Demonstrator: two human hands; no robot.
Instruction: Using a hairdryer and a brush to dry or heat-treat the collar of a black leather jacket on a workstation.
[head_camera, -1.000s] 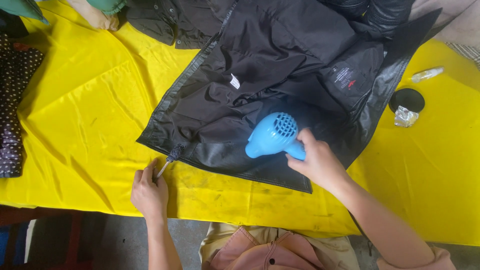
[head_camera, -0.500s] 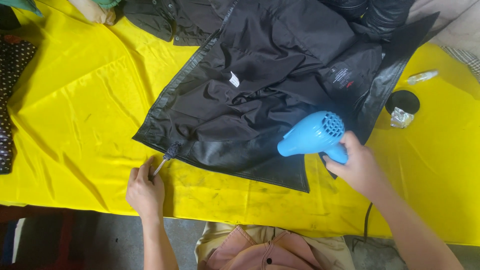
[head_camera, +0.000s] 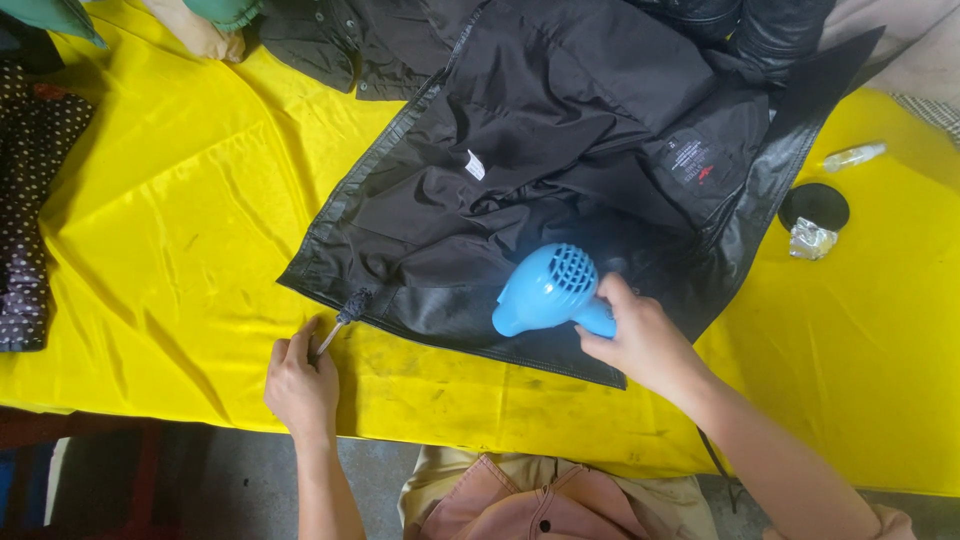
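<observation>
A black jacket (head_camera: 560, 170) lies opened on a yellow table cover (head_camera: 180, 230), lining up. My right hand (head_camera: 645, 340) grips a blue hair dryer (head_camera: 548, 290), its nozzle pointing left over the jacket's lower hem. My left hand (head_camera: 300, 385) rests at the table's near edge, its fingers pinching the metal zipper pull (head_camera: 340, 325) at the jacket's bottom left corner. The dryer's cord drops off the near edge below my right forearm.
A round black lid (head_camera: 813, 206) with a crumpled foil scrap (head_camera: 812, 240) and a small clear bottle (head_camera: 853, 156) lie at the right. A dark dotted cloth (head_camera: 25, 220) lies on the left edge. More dark and green garments are piled along the far side.
My right hand swung the dryer right along the hem, then back left to the jacket's lower middle. My left hand stayed on the zipper pull.
</observation>
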